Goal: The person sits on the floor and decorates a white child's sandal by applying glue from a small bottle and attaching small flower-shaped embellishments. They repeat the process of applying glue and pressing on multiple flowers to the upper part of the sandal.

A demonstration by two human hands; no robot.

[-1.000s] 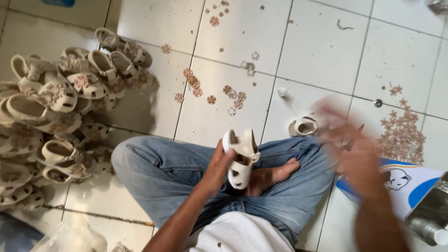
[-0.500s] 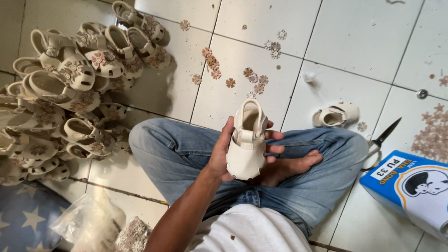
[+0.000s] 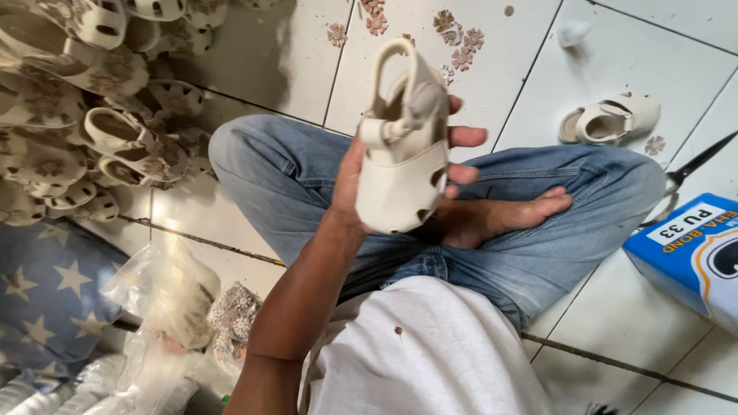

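Head view, left hand: the left hand (image 3: 361,180) holds a small cream sandal (image 3: 403,146) upright above the lap, palm behind it, fingers (image 3: 465,137) wrapped round its far side with the tips showing at the right edge
Head view, grip: closed loosely on the sandal; the thumb is hidden behind the shoe, so I cannot tell how firmly it clamps
Head view, right hand: out of frame, state unknown
Head view, sandal position: in the air over the crossed legs in blue jeans (image 3: 307,184), heel loop at the top, toe pointing down toward the bare foot (image 3: 500,219)
Head view, surroundings: a pile of like sandals (image 3: 84,131) lies at the left on the tiled floor (image 3: 254,69); one loose sandal (image 3: 611,119) sits apart at the right; small flower trims (image 3: 453,31) are scattered above; scissors (image 3: 692,165) lie near the knee; a blue box (image 3: 692,253) rests at the right edge
Risk, slip: held one-handed by the sides, the shoe could slide out and drop onto the foot
Risk, scissors: the blades lie close to the right knee; a shift of the leg could catch them
Risk, trims: loose flowers on the tiles could be scattered by a moving leg
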